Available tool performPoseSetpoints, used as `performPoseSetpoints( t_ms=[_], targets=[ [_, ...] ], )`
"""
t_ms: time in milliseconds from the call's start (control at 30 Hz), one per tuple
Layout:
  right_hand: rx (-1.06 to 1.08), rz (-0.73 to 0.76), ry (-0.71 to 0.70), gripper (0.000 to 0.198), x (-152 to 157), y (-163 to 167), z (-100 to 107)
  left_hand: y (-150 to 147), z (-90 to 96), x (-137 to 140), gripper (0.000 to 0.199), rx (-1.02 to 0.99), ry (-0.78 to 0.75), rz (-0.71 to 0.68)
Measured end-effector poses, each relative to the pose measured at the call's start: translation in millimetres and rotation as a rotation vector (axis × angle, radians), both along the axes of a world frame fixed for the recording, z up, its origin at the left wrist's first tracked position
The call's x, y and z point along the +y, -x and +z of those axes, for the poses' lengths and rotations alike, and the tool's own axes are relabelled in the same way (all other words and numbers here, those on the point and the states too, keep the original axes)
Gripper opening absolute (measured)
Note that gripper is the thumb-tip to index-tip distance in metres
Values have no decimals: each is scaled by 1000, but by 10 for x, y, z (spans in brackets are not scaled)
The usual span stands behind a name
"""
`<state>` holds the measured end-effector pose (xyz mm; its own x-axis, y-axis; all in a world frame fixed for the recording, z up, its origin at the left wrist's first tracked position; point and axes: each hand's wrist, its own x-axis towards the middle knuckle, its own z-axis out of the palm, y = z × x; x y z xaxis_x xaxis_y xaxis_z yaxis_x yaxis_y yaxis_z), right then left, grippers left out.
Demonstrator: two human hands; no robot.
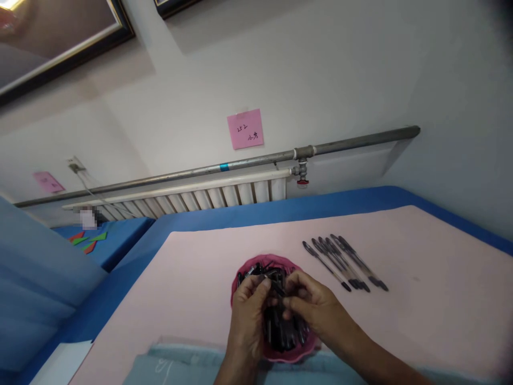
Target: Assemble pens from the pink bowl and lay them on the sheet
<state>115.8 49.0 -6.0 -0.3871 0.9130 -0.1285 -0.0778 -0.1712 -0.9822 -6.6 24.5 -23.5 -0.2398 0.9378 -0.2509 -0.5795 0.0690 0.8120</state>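
Observation:
A pink scalloped basket (294, 354) stands at the near edge of the pink sheet, filled with dark pen parts (280, 329). Both my hands are above it, close together. My left hand (250, 305) pinches a small black pen piece (276, 287) between thumb and fingers. From the other side my right hand (308, 299) has its fingers curled in a pinch at the same piece; its exact shape is partly hidden by the fingers. To the right of the basket, several pens (340, 262) with black caps lie side by side in a slanted row.
The pink sheet (200, 278) covers a blue table (320, 206). Light-blue cloth (180, 363) lies along the near edge, and white paper (60, 363) at lower left. Behind are a radiator (208, 198) and a pipe (356, 143). Coloured pieces (90, 243) lie on another blue table.

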Motion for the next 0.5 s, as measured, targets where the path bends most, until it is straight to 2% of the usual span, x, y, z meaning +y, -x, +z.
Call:
performPoseSetpoints(
  t_ms=[233, 500],
  targets=[
    [24, 27, 22, 14, 1, -21, 23, -2, -63, -16, 21, 29, -66, -21],
    [249, 132, 122, 18, 3, -52, -7, -23, 54, -47, 15, -71, -104, -132]
  ],
)
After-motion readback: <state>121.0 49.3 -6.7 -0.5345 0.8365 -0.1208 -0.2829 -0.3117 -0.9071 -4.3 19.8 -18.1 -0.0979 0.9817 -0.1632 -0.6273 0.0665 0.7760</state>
